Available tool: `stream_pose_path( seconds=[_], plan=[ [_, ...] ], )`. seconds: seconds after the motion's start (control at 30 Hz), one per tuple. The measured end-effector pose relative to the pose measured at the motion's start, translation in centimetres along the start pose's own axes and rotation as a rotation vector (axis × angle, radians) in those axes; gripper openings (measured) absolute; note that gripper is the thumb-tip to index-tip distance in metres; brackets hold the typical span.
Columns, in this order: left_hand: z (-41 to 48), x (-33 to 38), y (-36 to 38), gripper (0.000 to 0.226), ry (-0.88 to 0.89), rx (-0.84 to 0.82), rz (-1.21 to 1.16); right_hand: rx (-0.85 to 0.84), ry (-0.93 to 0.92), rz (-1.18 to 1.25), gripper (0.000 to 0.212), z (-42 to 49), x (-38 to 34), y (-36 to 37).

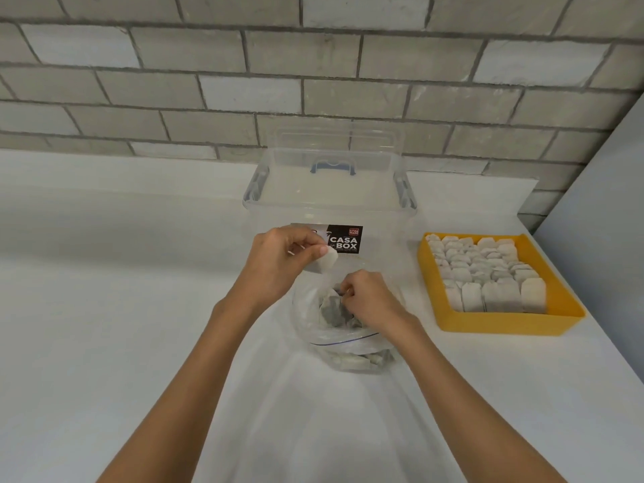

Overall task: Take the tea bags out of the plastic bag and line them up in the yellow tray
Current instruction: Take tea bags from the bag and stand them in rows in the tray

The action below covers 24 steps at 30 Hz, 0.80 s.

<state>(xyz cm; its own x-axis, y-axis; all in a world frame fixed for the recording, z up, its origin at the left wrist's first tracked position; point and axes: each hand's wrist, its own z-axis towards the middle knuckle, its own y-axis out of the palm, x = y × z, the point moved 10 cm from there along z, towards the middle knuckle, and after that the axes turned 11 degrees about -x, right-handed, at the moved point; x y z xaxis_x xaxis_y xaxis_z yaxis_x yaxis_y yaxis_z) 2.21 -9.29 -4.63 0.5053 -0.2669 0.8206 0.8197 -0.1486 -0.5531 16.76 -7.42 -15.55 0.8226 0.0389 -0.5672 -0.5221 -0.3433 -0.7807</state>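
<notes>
A clear zip plastic bag (348,346) with several tea bags inside lies on the white counter in front of me. My right hand (374,303) is inside the bag's open mouth, fingers curled on a tea bag (331,308) there. My left hand (278,259) is raised above the bag's left edge and pinches a white tea bag (82,263) between thumb and fingers. The yellow tray (505,322) sits to the right, filled with rows of tea bags (488,273) standing on edge.
A clear plastic storage box (331,190) with a blue handle and a black label stands just behind the bag, against the grey brick wall. The white counter (122,308) stretches to the left. A grey panel (599,203) rises beyond the tray at the right.
</notes>
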Motion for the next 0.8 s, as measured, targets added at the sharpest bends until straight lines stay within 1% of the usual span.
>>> stream_pose_path(
  seconds=[0.07,0.13,0.2,0.3,0.33,0.43,0.53,0.6,0.67,0.7,0.8],
  plan=[
    [-0.2,-0.5,0.0,0.007,-0.013,-0.004,-0.014,-0.026,0.044,-0.035,0.016,1.2,0.3,1.7],
    [-0.3,-0.9,-0.1,0.009,-0.018,-0.005,-0.019,-0.016,0.068,-0.039,0.013,1.5,0.2,2.5],
    [-0.5,-1.2,-0.2,0.013,-0.025,0.001,-0.025,0.013,0.067,-0.037,0.014,1.4,0.0,2.5],
    [-0.7,-1.5,-0.3,0.012,-0.037,0.006,-0.03,0.012,0.043,-0.029,0.002,0.9,-0.3,2.1],
    [-0.7,-1.5,-0.3,0.012,-0.038,0.006,-0.026,0.006,0.03,0.002,0.003,0.7,-0.3,1.8],
    [-0.7,-1.3,-0.4,0.015,-0.035,0.01,-0.018,0.021,-0.038,0.125,0.017,-0.2,-0.9,-0.1],
    [-0.4,-0.9,-0.3,0.014,-0.029,0.008,-0.004,0.059,-0.107,0.156,0.025,-1.5,-2.0,-3.0],
    [-0.1,-0.4,-0.2,0.01,-0.023,0.012,0.005,0.082,-0.143,0.181,0.021,-2.2,-2.3,-4.8],
    [0.3,0.3,0.1,0.006,-0.012,0.017,0.015,0.094,-0.166,0.261,0.008,-2.9,-2.0,-6.2],
    [0.6,0.8,0.3,0.006,-0.003,0.014,0.012,0.111,-0.176,0.29,0.006,-3.3,-1.7,-7.0],
    [1.5,2.5,1.7,0.016,0.031,-0.012,-0.003,0.184,-0.176,0.31,0.01,-4.8,-0.4,-10.1]
  ],
)
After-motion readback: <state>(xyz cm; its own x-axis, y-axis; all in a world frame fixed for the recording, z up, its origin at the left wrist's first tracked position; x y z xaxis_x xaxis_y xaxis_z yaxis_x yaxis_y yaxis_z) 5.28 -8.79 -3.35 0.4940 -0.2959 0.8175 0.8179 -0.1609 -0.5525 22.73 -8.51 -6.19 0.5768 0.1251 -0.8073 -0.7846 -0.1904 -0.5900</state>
